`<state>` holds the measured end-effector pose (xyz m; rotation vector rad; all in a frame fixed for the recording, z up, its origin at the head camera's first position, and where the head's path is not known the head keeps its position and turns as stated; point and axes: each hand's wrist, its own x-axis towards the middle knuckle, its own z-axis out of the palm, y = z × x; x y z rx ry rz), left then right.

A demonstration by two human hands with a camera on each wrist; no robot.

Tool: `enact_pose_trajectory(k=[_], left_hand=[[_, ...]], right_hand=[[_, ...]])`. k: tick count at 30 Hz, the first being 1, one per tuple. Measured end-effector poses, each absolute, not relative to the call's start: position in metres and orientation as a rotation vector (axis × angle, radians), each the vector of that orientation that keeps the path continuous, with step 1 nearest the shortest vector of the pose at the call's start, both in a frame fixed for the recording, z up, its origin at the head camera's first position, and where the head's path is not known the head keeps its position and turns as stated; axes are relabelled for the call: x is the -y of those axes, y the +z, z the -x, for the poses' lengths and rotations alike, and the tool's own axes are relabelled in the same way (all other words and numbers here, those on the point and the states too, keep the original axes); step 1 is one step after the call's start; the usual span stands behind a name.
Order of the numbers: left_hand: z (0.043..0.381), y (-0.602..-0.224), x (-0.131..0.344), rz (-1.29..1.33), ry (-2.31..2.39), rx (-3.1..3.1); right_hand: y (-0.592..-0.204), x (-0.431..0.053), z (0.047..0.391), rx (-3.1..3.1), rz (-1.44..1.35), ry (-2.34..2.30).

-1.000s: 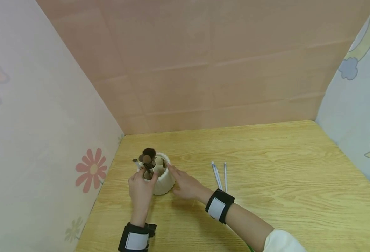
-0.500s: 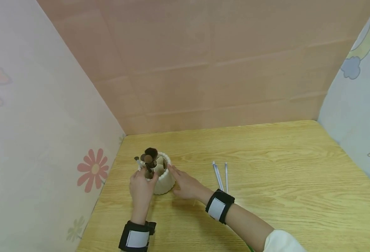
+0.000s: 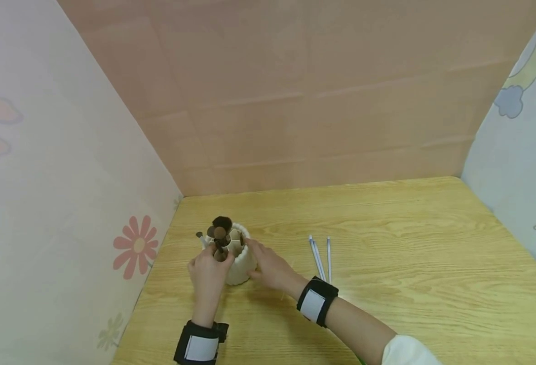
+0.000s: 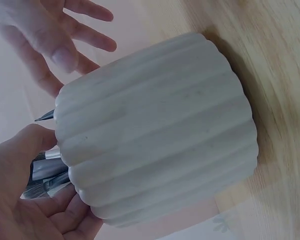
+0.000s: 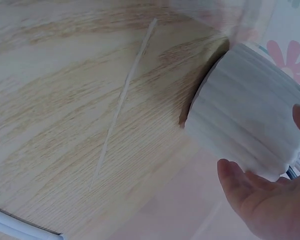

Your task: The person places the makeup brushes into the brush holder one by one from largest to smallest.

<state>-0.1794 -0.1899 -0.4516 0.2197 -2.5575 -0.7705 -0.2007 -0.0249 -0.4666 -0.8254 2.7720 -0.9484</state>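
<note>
A ribbed white brush holder (image 3: 240, 268) with inner dividers stands at the left of the wooden table. Several dark makeup brushes (image 3: 222, 223) stick up from its left part, and a thin brush (image 3: 200, 236) leans over its left side. My left hand (image 3: 207, 279) is at the near left rim, pinching a dark brush handle between thumb and fingers; the left wrist view shows the brush heads (image 4: 47, 170) partly hidden between them. My right hand (image 3: 270, 268) has its fingers extended along the holder's right side, fingertips right at the rim. The right wrist view shows its thumb and fingers spread around the holder.
Several slim white sticks (image 3: 320, 258) lie on the table (image 3: 409, 243) behind my right wrist. A pale thin strip (image 5: 122, 102) shows on the wood in the right wrist view. A flowered wall (image 3: 90, 203) rises close on the left, with a tan backdrop (image 3: 318, 126) behind.
Both hands keep their places at the holder. My left hand has turned slightly at the rim, and the brush heads have shifted a little to the right with the holder.
</note>
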Motion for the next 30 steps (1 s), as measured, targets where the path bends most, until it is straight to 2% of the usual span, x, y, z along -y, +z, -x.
enact_pose_trajectory(k=[12,30], left_hand=[[0.179,-0.450,0.192,-0.158,-0.767,2.589],[0.183,-0.448,0.200,-0.029,-0.654,2.604]], right_hand=[[-0.465,0.026,0.210,-2.901,1.015,-0.976],[-0.463,0.024,0.217,-2.882,1.085,-0.978]])
